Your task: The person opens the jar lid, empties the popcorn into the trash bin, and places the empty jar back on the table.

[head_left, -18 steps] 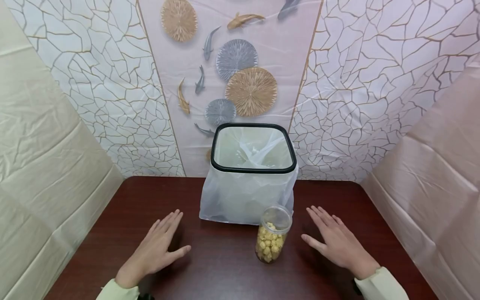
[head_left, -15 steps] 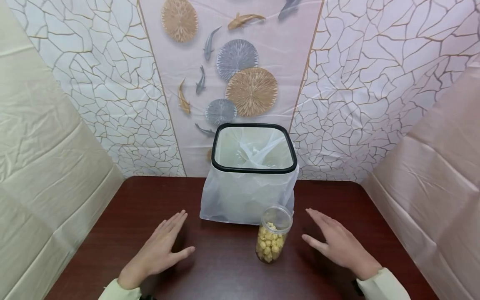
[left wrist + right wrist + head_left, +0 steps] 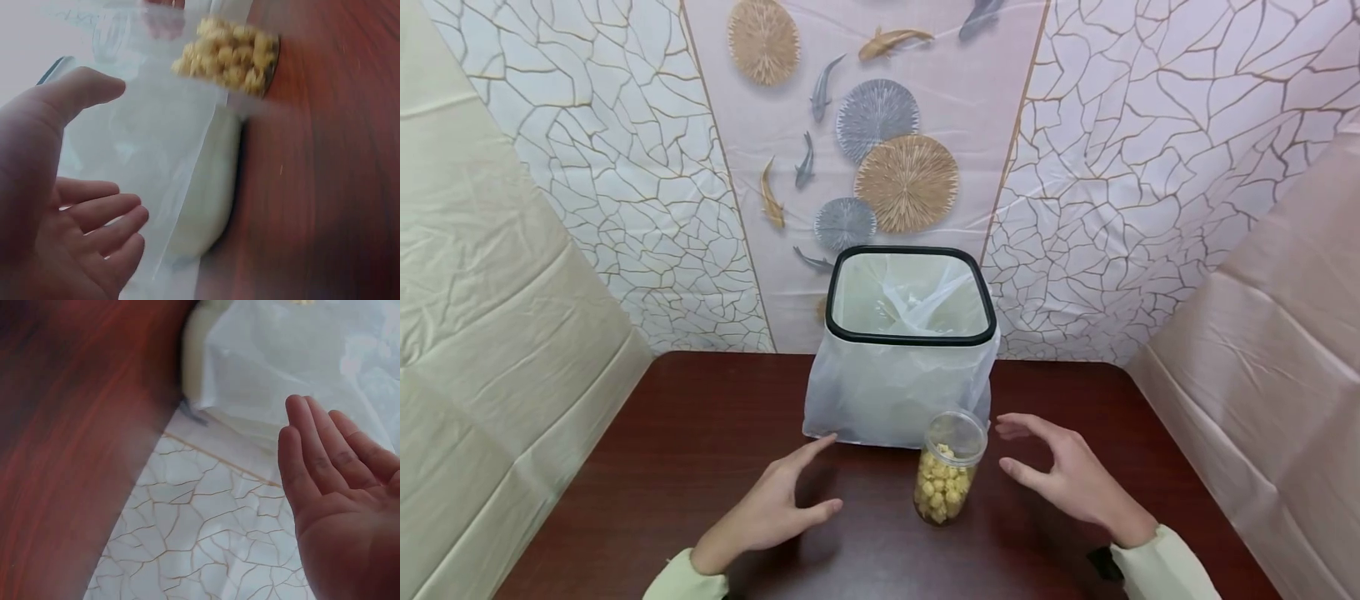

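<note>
A clear lidless jar (image 3: 945, 468), partly filled with yellow popcorn (image 3: 942, 487), stands on the dark red-brown table in front of a bin. My left hand (image 3: 775, 504) is left of the jar, apart from it, thumb and fingers spread and holding nothing. On the jar's other side, closer to it, my right hand (image 3: 1067, 475) has its thumb apart from gently bent fingers, with nothing held. In the left wrist view the popcorn (image 3: 231, 56) shows beyond my thumb. The right wrist view has my fingers (image 3: 319, 450) extended beside the bin's bag.
Behind the jar stands a white bin (image 3: 887, 375) with a black rim (image 3: 910, 340), lined with a translucent plastic bag (image 3: 831, 400) that hangs over its outside. The table (image 3: 700, 417) ends at a patterned cloth backdrop (image 3: 1075, 250). Beige cloth (image 3: 490, 375) hangs at both sides.
My left hand has moved right, toward the jar. My right hand has shifted slightly left and its fingers have bent a little. The jar and bin stay in place.
</note>
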`<action>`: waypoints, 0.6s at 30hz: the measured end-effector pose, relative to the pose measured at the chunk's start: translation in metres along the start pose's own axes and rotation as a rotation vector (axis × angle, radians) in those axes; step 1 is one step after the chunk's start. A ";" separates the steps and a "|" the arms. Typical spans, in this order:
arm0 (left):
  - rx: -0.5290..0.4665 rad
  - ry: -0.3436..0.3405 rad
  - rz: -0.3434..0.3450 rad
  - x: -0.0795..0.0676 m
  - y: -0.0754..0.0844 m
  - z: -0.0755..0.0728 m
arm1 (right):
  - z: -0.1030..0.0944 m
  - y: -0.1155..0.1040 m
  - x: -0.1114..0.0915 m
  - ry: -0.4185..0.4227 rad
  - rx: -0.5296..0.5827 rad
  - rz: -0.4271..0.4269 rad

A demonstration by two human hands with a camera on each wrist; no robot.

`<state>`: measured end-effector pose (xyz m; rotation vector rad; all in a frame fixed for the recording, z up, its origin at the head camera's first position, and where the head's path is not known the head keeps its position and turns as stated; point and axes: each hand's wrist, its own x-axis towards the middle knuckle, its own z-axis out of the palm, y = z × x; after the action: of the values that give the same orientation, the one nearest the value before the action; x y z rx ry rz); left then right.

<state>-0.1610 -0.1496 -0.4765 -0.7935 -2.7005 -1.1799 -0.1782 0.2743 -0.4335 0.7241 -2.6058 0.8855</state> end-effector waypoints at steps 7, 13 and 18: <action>-0.175 0.005 0.056 0.023 0.010 0.031 | 0.000 -0.010 0.010 -0.004 0.082 -0.051; -0.329 -0.035 0.064 0.046 0.021 0.059 | 0.006 -0.018 0.018 0.001 0.106 -0.069; -0.394 -0.024 0.080 0.064 0.030 0.078 | 0.011 -0.025 0.026 0.012 0.095 -0.114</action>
<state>-0.1917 -0.0499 -0.4930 -0.9531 -2.4554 -1.7195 -0.1876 0.2406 -0.4189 0.8797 -2.4983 0.9815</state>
